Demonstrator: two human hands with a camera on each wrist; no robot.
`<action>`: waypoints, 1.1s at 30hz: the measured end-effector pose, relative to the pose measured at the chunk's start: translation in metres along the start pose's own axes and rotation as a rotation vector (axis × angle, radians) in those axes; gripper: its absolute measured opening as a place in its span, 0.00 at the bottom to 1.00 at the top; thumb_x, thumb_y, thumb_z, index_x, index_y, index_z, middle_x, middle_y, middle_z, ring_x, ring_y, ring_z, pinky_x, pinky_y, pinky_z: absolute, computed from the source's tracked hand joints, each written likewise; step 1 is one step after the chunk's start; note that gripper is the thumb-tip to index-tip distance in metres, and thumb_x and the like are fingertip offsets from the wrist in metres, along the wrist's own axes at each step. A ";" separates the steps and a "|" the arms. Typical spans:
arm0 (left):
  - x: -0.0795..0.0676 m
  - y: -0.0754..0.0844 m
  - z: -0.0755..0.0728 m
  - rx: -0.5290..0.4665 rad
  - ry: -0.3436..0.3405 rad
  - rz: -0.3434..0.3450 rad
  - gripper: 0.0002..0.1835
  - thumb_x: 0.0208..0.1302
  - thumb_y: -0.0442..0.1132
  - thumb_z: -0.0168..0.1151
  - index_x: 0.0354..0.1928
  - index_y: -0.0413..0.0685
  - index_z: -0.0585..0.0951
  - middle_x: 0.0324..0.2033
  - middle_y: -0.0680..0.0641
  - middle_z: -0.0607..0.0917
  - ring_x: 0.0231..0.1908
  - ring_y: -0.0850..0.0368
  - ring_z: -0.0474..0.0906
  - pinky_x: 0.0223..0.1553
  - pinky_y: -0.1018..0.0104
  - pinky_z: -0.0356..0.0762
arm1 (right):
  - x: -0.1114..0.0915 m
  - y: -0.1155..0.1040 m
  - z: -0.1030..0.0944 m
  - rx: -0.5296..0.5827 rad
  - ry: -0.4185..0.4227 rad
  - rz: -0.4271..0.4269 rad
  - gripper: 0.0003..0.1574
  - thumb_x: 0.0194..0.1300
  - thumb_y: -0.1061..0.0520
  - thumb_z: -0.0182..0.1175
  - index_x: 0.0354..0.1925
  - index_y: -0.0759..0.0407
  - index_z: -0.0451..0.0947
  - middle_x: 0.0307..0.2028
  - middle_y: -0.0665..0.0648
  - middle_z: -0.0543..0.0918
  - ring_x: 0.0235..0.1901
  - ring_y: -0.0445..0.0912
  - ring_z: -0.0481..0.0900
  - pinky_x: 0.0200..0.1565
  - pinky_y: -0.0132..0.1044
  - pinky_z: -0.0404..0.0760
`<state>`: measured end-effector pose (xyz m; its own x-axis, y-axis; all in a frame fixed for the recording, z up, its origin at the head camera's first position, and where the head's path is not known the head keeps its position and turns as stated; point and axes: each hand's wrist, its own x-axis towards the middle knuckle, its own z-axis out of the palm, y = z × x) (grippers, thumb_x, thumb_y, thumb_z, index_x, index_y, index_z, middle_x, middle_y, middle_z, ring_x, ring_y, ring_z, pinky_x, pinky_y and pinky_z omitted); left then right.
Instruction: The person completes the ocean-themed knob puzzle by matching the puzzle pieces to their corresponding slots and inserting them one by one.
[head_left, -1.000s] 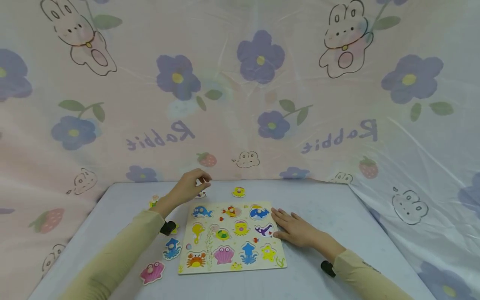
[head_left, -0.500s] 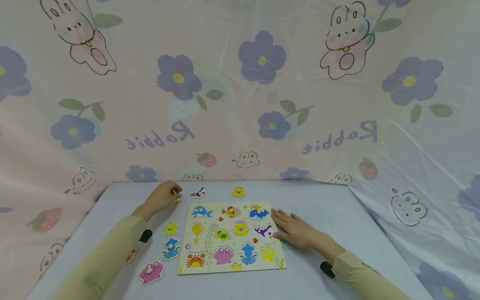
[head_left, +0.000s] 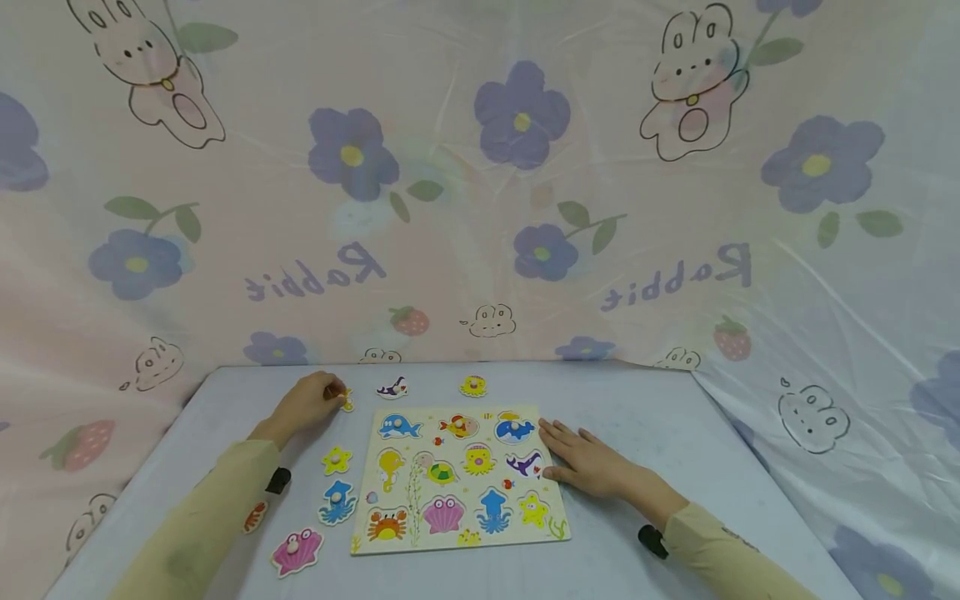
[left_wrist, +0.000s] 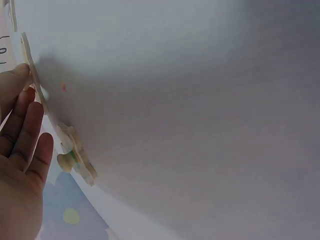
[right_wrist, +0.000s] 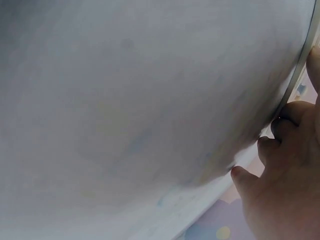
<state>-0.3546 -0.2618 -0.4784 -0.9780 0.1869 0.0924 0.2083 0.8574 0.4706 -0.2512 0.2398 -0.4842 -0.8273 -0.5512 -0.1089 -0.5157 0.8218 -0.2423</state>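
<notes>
My left hand [head_left: 306, 406] is at the table's far left, pinching a small yellow puzzle piece [head_left: 347, 401] between thumb and fingertips. The left wrist view has this wooden piece [left_wrist: 34, 75] edge-on, its face hidden. Just beyond the fingers lies another knobbed piece [left_wrist: 77, 155] with some green on it. My right hand [head_left: 588, 457] lies with fingers spread, fingertips at the right edge of the sea-animal puzzle board [head_left: 465, 546]. Blue whale [head_left: 399, 426], fish [head_left: 457, 426] and spouting whale [head_left: 514, 428] fill the board's back row.
Loose pieces lie left of the board: a yellow star [head_left: 337, 460], a blue squid [head_left: 337, 503], a pink shell [head_left: 297, 552] and a crab [head_left: 255, 517] partly behind the left sleeve. Behind the board are a purple orca [head_left: 392, 387] and a yellow octopus [head_left: 473, 385].
The left hand has moved left from above the orca piece and down to the yellow piece, which it now pinches. The right hand stays at the board's edge.
</notes>
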 end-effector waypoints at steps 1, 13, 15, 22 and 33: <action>0.000 0.000 0.000 0.003 -0.002 0.002 0.11 0.62 0.39 0.64 0.44 0.42 0.80 0.36 0.47 0.79 0.36 0.53 0.73 0.40 0.57 0.73 | 0.000 0.000 0.000 0.000 0.002 -0.002 0.46 0.68 0.33 0.45 0.73 0.54 0.48 0.74 0.52 0.47 0.72 0.55 0.44 0.66 0.62 0.48; -0.005 -0.001 -0.001 0.011 0.032 0.002 0.10 0.63 0.38 0.63 0.43 0.42 0.80 0.35 0.46 0.79 0.36 0.53 0.74 0.39 0.56 0.73 | 0.001 -0.002 -0.002 0.010 0.005 -0.013 0.46 0.69 0.34 0.46 0.73 0.54 0.48 0.74 0.52 0.48 0.72 0.56 0.44 0.66 0.62 0.48; -0.006 -0.002 0.000 0.004 0.036 -0.004 0.10 0.63 0.39 0.62 0.44 0.42 0.80 0.36 0.46 0.79 0.37 0.52 0.74 0.40 0.55 0.73 | 0.002 -0.001 -0.001 0.012 0.004 -0.013 0.45 0.69 0.34 0.46 0.73 0.54 0.49 0.74 0.53 0.48 0.72 0.56 0.44 0.66 0.62 0.48; -0.009 0.003 0.001 -0.021 0.063 -0.012 0.10 0.64 0.39 0.62 0.45 0.43 0.80 0.39 0.45 0.80 0.40 0.50 0.75 0.44 0.54 0.74 | 0.001 0.000 0.002 0.012 0.002 -0.009 0.46 0.69 0.33 0.45 0.73 0.54 0.48 0.74 0.52 0.47 0.72 0.55 0.44 0.66 0.61 0.48; -0.026 0.032 0.000 -0.094 0.089 0.113 0.08 0.61 0.38 0.65 0.42 0.47 0.81 0.39 0.49 0.81 0.39 0.54 0.75 0.44 0.56 0.74 | -0.001 0.000 0.000 -0.006 0.000 -0.009 0.46 0.69 0.33 0.45 0.74 0.55 0.47 0.74 0.52 0.47 0.72 0.55 0.44 0.68 0.59 0.47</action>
<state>-0.3223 -0.2389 -0.4656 -0.9462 0.2324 0.2249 0.3191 0.7841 0.5323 -0.2503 0.2405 -0.4846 -0.8223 -0.5589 -0.1066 -0.5249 0.8175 -0.2371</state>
